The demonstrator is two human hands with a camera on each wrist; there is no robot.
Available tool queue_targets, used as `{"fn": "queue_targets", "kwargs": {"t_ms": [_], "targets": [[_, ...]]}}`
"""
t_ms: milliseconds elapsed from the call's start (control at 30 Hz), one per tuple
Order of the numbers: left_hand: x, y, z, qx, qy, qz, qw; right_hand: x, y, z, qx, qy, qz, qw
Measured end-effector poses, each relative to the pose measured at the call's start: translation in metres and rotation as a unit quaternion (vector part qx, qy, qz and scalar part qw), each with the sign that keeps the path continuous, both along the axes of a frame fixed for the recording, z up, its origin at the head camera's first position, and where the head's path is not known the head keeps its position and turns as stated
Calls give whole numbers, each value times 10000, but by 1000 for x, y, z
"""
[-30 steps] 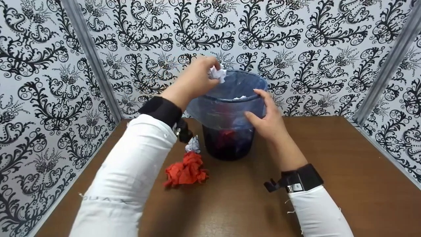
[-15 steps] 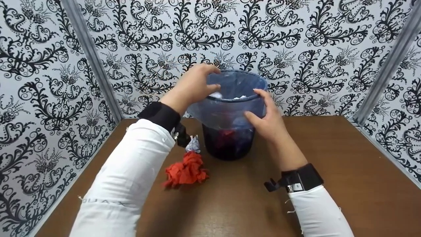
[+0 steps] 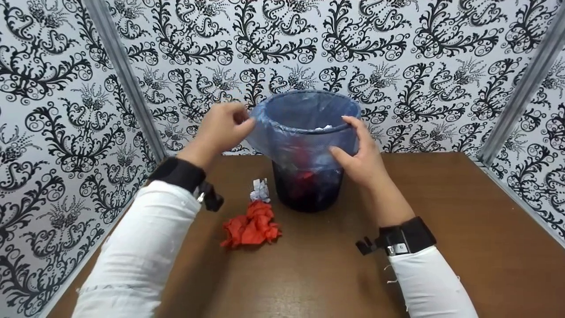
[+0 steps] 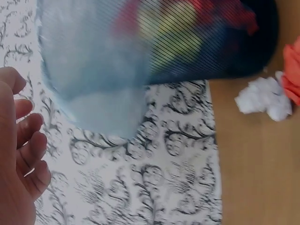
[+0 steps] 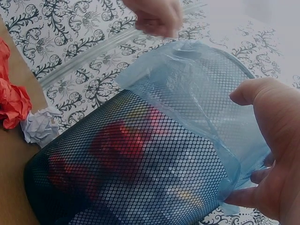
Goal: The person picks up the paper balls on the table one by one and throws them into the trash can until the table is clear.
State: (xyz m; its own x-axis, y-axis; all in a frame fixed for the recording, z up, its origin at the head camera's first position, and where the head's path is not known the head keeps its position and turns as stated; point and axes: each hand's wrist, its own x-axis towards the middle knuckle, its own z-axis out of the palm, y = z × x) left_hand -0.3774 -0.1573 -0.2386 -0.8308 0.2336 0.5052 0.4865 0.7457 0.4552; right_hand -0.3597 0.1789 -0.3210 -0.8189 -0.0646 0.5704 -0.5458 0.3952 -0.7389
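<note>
A dark mesh wastebasket (image 3: 308,190) stands upright at the centre, a thin blue plastic liner (image 3: 300,150) folded over its rim. Through the mesh in the right wrist view, red crumpled paper (image 5: 119,145) and paler pieces show inside. My right hand (image 3: 364,159) grips the rim at the right, fingers over the edge and thumb outside on the liner. Left of the rim, my left hand (image 3: 225,128) is in the air with loosely curled fingers and nothing in them. On the table lie a crumpled white paper ball (image 3: 260,191) and red crumpled paper (image 3: 251,225), left of the basket.
The brown wooden table (image 3: 318,269) bears everything. Patterned panels (image 3: 185,66) wall it at the back and both sides, with grey strips at the corners. A bit of white paper (image 3: 324,128) shows just inside the basket's rim.
The left hand let go of a white paper ball into the wastebasket, then moved left and down away from the rim. The right hand stays on the rim.
</note>
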Motion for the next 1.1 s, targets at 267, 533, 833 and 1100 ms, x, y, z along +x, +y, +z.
{"fn": "queue_targets", "kwargs": {"t_ms": [267,533,833,1100], "targets": [[-9,-8,-60,-651,-952,-97,9933,1,2,1,10,-142,-38,9999],[-15,3,-104,-1597,-1631,-146,9735,-1,-1,-4,-102,-28,14,9999],[-13,12,-128,-1660,-2581,-281,9513,-1,-1,-1,-27,114,11,9999],[-15,10,-139,-1564,-2730,17,9492,2,0,1,-7,-35,-8,10000]]}}
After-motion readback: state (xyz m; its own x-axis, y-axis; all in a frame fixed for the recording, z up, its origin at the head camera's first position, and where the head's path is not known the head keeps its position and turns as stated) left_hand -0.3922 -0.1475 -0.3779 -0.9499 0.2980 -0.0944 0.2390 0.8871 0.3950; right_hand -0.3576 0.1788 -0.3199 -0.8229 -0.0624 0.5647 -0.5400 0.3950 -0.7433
